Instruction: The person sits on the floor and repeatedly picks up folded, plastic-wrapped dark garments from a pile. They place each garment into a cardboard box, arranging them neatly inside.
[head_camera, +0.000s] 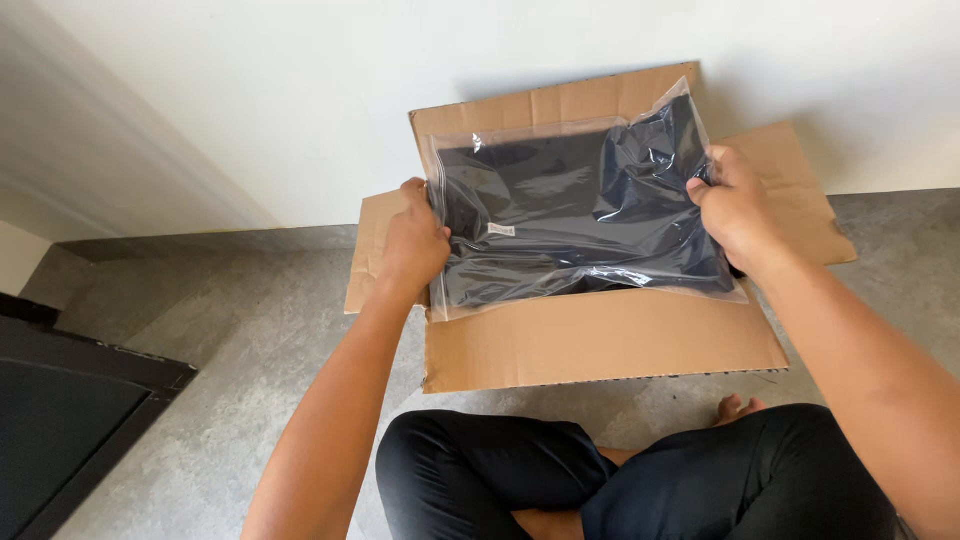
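Observation:
A clear plastic bag with a folded dark garment inside is held over an open brown cardboard box. My left hand grips the bag's left edge. My right hand grips its right edge, fingers curled into the plastic. The bag sits tilted, its near edge down in the box opening. The box's flaps are spread outward on all sides, and its inside is hidden by the bag.
The box rests on a grey concrete floor against a white wall. My crossed legs in dark trousers are just in front of the box. A dark flat panel lies at the lower left.

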